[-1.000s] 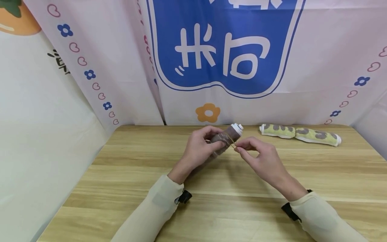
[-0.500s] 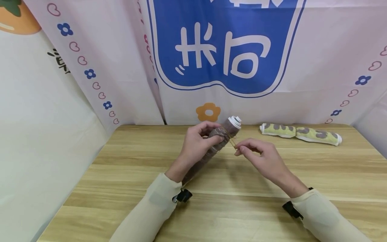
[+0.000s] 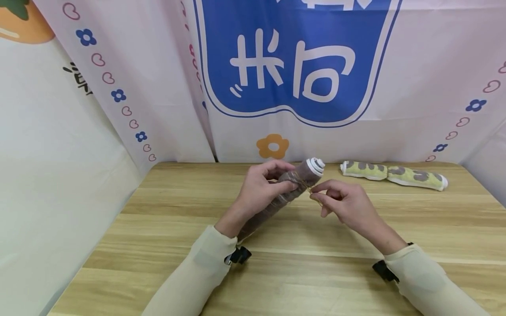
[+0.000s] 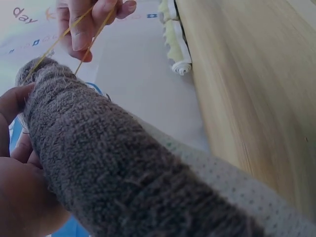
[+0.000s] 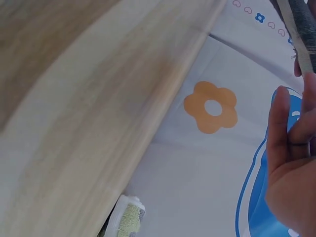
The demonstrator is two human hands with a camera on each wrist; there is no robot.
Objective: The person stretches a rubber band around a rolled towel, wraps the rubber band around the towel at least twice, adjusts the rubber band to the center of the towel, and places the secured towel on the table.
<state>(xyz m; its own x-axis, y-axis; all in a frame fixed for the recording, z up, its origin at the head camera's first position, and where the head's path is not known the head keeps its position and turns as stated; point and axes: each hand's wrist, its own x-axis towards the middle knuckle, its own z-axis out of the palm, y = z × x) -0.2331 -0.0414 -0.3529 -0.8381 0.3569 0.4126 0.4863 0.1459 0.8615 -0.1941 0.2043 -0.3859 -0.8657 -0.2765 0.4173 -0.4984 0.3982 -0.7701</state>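
Note:
My left hand (image 3: 262,186) grips a rolled brown towel (image 3: 261,216) near its far end, where the white spiral of the roll shows. The towel slants from my left forearm up toward the back of the table. A thin yellow rubber band (image 4: 64,37) loops over the towel close to that end. Its free side is pinched and stretched out by the thumb and fingers of my right hand (image 3: 348,204). In the left wrist view two strands run taut from the towel to the right fingers (image 4: 81,29).
A yellow-green towel roll with grey patches (image 3: 415,177), cinched at its middle, lies at the back right of the wooden table (image 3: 300,281). A printed cloth backdrop (image 3: 237,140) rises right behind the table's rear edge.
The towel's far end rose, then came down and slightly right. My right hand has moved a little right, still pulling the rubber band. My left hand stays on the towel.

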